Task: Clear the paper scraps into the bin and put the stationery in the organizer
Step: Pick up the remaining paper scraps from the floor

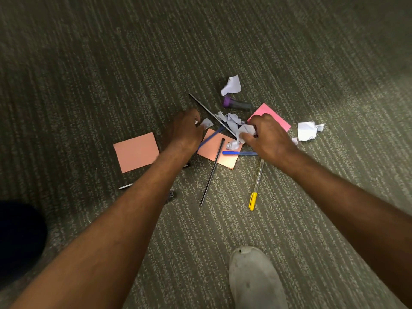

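Stationery and crumpled white paper lie scattered on a carpet. My left hand (186,130) is closed on a small paper scrap (207,123). My right hand (267,136) grips a crumpled paper ball (246,131) above a salmon sticky note (215,150). More scraps lie at the far side (231,85), in the middle (229,119) and to the right (308,130). A yellow-capped pen (256,186), a dark pencil (212,172), a blue pen (238,153), a long dark stick (209,112) and a purple-capped marker (237,104) lie around them.
A second salmon note (136,152) lies to the left and a pink note (270,115) sits partly under my right hand. My white shoe (254,279) stands at the bottom. A dark rounded object (20,239) sits at the left edge. A small binder clip (171,194) shows beside my left forearm.
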Demonstrator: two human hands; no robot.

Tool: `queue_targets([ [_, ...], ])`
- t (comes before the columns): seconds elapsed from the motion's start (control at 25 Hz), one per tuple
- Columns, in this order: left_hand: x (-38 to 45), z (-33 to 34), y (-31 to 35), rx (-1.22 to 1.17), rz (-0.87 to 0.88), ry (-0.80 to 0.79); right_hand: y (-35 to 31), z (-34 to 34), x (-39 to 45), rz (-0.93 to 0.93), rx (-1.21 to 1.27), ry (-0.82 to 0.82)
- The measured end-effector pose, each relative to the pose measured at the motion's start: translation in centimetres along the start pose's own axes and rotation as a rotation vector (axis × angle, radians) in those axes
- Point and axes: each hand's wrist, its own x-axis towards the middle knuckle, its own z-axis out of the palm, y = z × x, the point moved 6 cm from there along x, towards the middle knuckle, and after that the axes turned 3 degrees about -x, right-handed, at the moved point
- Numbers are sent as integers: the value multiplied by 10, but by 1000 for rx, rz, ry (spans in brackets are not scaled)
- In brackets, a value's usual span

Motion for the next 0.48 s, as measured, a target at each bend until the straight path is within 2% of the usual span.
queue_targets([
  [0.16,-1,-3,2,87,23,34,2,-12,2,59,165,88],
  [0.28,-8,-1,1,1,45,30,3,-15,5,130,304,102],
  [0.48,-4,5,13,-54,13,-1,-27,-15,16,-102,126,48],
])
